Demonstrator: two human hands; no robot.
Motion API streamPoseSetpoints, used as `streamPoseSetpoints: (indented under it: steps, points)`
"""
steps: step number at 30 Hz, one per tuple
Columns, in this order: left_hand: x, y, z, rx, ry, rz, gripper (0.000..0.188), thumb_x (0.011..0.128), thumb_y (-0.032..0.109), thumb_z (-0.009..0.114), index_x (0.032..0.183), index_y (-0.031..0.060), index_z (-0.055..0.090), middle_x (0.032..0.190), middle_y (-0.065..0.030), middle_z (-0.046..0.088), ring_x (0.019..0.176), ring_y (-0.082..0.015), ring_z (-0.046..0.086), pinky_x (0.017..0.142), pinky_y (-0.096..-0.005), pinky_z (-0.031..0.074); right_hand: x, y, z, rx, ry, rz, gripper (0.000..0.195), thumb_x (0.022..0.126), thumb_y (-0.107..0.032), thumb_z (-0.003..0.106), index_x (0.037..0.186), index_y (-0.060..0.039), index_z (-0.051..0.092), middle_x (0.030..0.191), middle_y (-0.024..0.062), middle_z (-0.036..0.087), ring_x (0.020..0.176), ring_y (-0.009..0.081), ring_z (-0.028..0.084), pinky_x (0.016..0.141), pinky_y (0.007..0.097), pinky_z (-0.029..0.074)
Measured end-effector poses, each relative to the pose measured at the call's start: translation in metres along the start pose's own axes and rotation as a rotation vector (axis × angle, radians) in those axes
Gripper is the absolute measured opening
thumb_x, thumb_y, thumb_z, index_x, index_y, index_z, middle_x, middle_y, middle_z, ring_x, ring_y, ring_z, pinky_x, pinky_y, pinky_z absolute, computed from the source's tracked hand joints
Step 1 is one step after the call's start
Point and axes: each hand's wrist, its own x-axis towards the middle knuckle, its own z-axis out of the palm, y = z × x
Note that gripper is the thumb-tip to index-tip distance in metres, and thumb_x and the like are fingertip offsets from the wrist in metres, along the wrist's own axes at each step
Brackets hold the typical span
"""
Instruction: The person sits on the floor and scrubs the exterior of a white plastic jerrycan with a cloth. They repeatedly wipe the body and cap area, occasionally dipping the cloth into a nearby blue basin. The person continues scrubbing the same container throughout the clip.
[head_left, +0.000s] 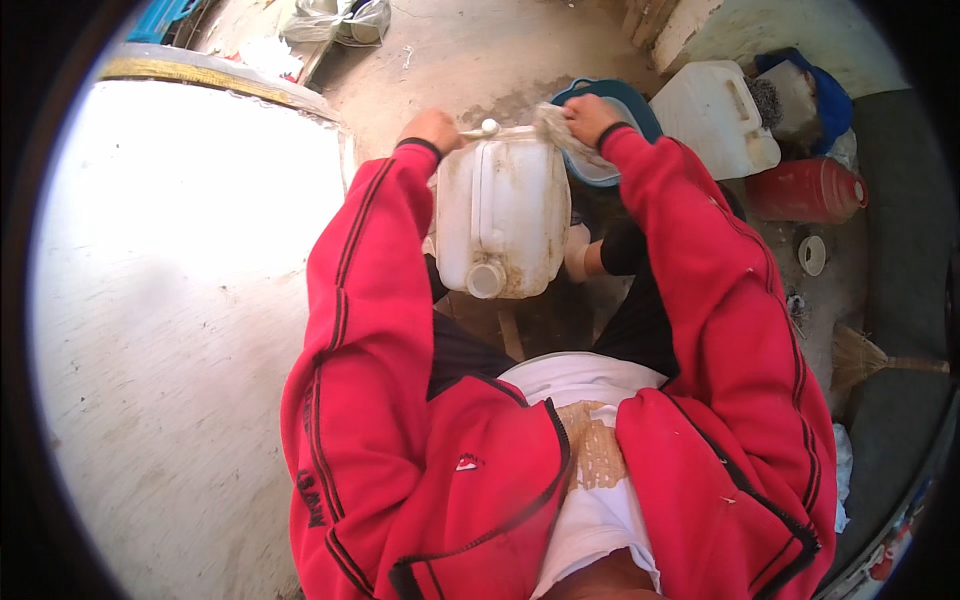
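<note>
Before me a dirty white plastic jerrycan (517, 210) stands between my knees, its round cap (486, 280) towards me and brown grime on its side. A pale, stringy rag (559, 127) hangs bunched from my right hand (590, 118), which is closed on it at the jerrycan's far right corner. At the far left corner my left hand (437, 130) is curled into a fist around the end of a pale strip that runs along the far edge. Whether this strip is part of the rag is unclear. A small white knob (490, 126) shows there too.
Behind my right hand lies a blue-rimmed basin (637, 101). Further right are a second white jerrycan (709, 120), a red thermos-like container (806, 190), a white ring-shaped piece (811, 255) and a straw hand broom (862, 362). A pale, brightly lit surface (187, 337) fills the left.
</note>
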Motion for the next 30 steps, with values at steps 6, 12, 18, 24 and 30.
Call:
streamPoseSetpoints:
  steps: [6, 12, 18, 24, 30]
  points:
    - [-0.010, -0.033, 0.013, -0.012, -0.089, -0.156, 0.032, 0.072, 0.035, 0.075, 0.076, 0.0033, 0.072, 0.082, -0.0201, 0.067, 0.080, -0.0342, 0.066, 0.076, -0.0411, 0.052, 0.009, -0.060, -0.002, 0.092, 0.048, 0.078, 0.021, 0.078, -0.021, 0.057, 0.083, -0.0057, 0.071, 0.086, 0.0232, 0.066, 0.084, 0.0409, 0.064, 0.077, 0.0487, 0.051]
    - [0.031, 0.005, 0.020, -0.079, 0.023, -0.062, 0.030, 0.073, 0.034, 0.072, 0.083, 0.0058, 0.073, 0.089, -0.0190, 0.068, 0.087, -0.0356, 0.066, 0.080, -0.0417, 0.052, -0.021, 0.021, -0.006, 0.102, 0.040, 0.076, 0.016, 0.077, -0.019, 0.061, 0.076, -0.0034, 0.064, 0.080, 0.0240, 0.062, 0.079, 0.0416, 0.061, 0.069, 0.0469, 0.048]
    - [0.014, -0.010, 0.008, 0.080, -0.117, -0.088, 0.035, 0.077, 0.038, 0.069, 0.090, 0.0058, 0.074, 0.097, -0.0170, 0.070, 0.097, -0.0331, 0.065, 0.086, -0.0412, 0.052, 0.010, -0.009, -0.003, 0.010, 0.029, 0.058, 0.018, 0.078, -0.021, 0.060, 0.082, -0.0079, 0.071, 0.087, 0.0228, 0.067, 0.084, 0.0409, 0.064, 0.078, 0.0478, 0.051]
    - [-0.006, -0.022, -0.006, 0.086, -0.165, -0.126, 0.037, 0.078, 0.039, 0.068, 0.089, 0.0052, 0.074, 0.097, -0.0178, 0.069, 0.096, -0.0337, 0.065, 0.086, -0.0415, 0.052, 0.009, -0.046, -0.005, 0.030, 0.058, 0.039, 0.021, 0.081, -0.024, 0.058, 0.083, -0.0071, 0.071, 0.086, 0.0228, 0.067, 0.085, 0.0408, 0.065, 0.077, 0.0485, 0.051]
    - [0.029, 0.032, -0.004, -0.161, -0.042, -0.156, 0.032, 0.078, 0.033, 0.066, 0.090, 0.0034, 0.074, 0.099, -0.0184, 0.069, 0.098, -0.0355, 0.065, 0.086, -0.0415, 0.052, -0.026, 0.017, -0.020, 0.081, 0.056, 0.121, 0.015, 0.076, -0.016, 0.059, 0.075, -0.0024, 0.065, 0.079, 0.0244, 0.063, 0.078, 0.0426, 0.061, 0.070, 0.0481, 0.050]
